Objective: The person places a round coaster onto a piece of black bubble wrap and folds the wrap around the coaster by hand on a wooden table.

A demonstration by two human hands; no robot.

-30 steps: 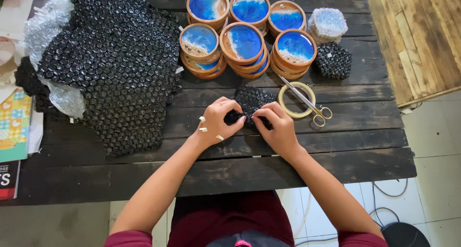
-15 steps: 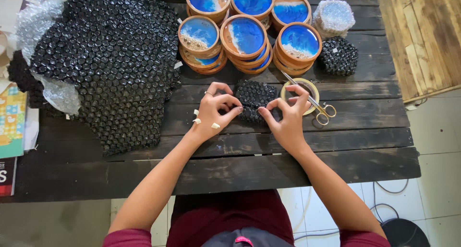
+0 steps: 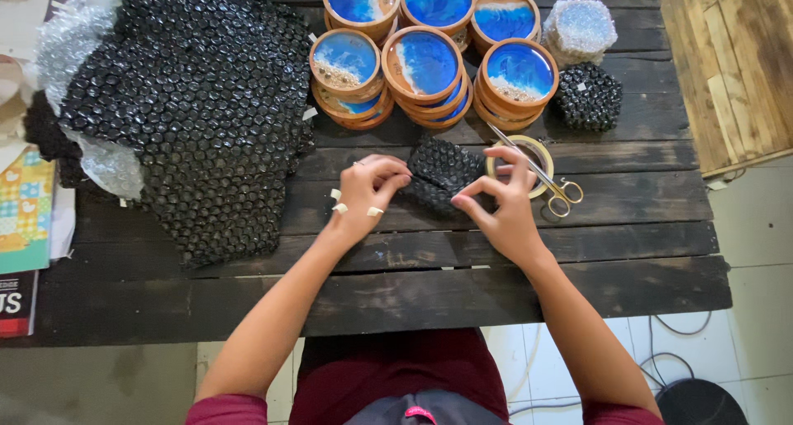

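We are looking straight down at a dark wooden plank table (image 3: 248, 293) where we are working with two bare hands. In the middle of the frame sits a small round bundle wrapped in black bubble wrap (image 3: 442, 175), lying flat on the table between our hands. Our left hand (image 3: 363, 195) is pinching the bundle's left edge with fingers drawn together, seemingly to keep a fold of wrap pressed down; small strips of pale tape (image 3: 355, 208) are sticking to the back of this hand, probably parked there for quick use. Our right hand (image 3: 504, 202) is pinching at the bundle's lower right edge with thumb and fingertips closed together on the wrap. Just behind the right hand, a roll of tape (image 3: 520, 156) is lying flat with scissors (image 3: 545, 177) resting across it, both within easy reach. Along the top of the frame, stacks of round wooden coasters with blue resin tops (image 3: 429, 61) are standing close together. To their right sit two wrapped bundles, one clear (image 3: 582, 28), one black (image 3: 586, 96). At the upper left, a big sheet of black bubble wrap (image 3: 190, 103) is spreading over the table.
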